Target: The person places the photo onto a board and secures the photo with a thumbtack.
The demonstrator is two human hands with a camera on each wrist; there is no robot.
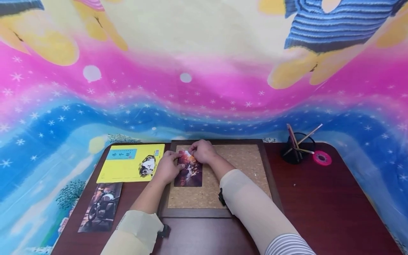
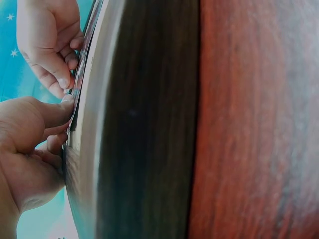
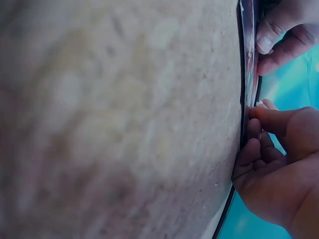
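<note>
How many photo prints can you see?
2: a reddish print on the cork board, and a motorcycle print on the table, by the yellow book. Any underneath would be hidden.

I log the cork board (image 1: 237, 156) on the desk (image 1: 334, 205) as clock centre, 12 facing the printed backdrop (image 1: 204, 99) behind. On its face, toward 9, lies a print (image 1: 191, 173); the left hand (image 1: 169, 167) sits at the print's 9 o'clock, the right hand (image 1: 204, 152) between 1 and 2. Off the board, between 9 and 10, I note a book (image 1: 127, 166), with a second print (image 1: 103, 209) just beside it at the book's 7. Between 2 and 3 stands a holder (image 1: 290, 156) containing pencils (image 1: 309, 134); a tape roll (image 1: 322, 158) lies just beyond it, at the holder's 3.
</note>
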